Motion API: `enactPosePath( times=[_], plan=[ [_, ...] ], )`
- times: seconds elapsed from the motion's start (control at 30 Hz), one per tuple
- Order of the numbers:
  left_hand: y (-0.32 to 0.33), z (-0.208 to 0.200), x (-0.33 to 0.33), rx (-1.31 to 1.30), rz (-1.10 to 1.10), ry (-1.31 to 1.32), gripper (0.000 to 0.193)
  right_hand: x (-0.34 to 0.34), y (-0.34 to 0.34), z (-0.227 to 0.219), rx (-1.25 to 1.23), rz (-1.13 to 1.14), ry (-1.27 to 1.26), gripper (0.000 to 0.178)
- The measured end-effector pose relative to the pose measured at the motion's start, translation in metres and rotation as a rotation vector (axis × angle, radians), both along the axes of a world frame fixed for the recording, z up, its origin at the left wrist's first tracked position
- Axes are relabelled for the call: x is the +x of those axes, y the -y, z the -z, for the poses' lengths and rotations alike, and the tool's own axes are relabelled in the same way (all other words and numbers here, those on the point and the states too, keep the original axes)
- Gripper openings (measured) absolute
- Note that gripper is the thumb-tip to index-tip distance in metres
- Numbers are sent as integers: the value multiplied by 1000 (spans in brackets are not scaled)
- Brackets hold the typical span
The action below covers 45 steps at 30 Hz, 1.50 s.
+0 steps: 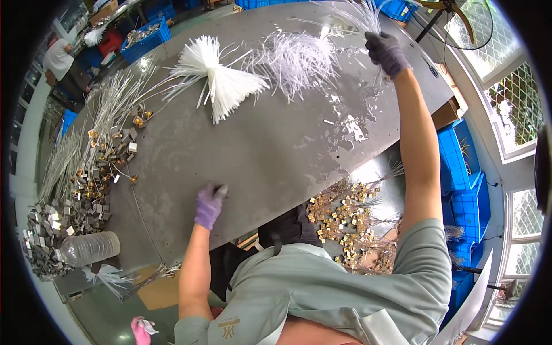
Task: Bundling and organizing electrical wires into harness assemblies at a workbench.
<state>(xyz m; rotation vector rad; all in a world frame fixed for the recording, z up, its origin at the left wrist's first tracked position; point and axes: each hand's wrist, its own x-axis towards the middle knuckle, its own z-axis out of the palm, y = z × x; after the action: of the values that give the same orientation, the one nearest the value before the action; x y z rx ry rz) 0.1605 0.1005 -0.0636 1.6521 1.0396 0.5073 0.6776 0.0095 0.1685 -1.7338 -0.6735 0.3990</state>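
Note:
At the far right of the table, my right hand (386, 53) in a dark purple-grey glove is closed around the lower end of a bundle of thin clear strands (363, 18), which fan out above it. My left hand (209, 206), in a purple glove with grey fingertips, is low over the near edge of the table. Its fingers are curled in, and whatever they may hold is hidden. Left of my right hand lies a loose heap of clear strands (299, 62). Beside that heap is a white bundle (214, 75), pinched at its middle and splayed at both ends.
Wired metal-ended pieces (98, 167) and small grey blocks (63, 224) crowd the grey table's (253, 144) left side, beside a clear plastic bottle (91, 248). Brass-coloured pieces (351, 218) lie below right. Blue bins (468, 201) line the right; a fan (454, 11) stands far right. Another person (60, 63) is far left.

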Motion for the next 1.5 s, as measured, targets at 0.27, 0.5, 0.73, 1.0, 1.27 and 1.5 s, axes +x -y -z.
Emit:
enactPosePath(
  times=[0.27,0.5,0.73,1.0,1.27,1.5],
  plan=[
    [-32,-55,139,-344,333,721,55,-166,-19,70,40,-414,-299,19],
    [-47,-57,115,-577,-58,959,37,-286,-54,152,-229,-917,156,22],
    [-72,-49,61,-361,-454,1027,13,-286,-41,185,-366,-1039,155,22],
    [-72,-37,26,-213,-611,879,19,-266,-45,173,-439,-1001,452,18],
    [-82,-17,-5,-313,-790,981,18,-231,-71,164,-230,-516,14,19],
    [-43,-22,29,-523,-477,1045,26,-311,-88,179,-167,-747,71,26]
  ],
)
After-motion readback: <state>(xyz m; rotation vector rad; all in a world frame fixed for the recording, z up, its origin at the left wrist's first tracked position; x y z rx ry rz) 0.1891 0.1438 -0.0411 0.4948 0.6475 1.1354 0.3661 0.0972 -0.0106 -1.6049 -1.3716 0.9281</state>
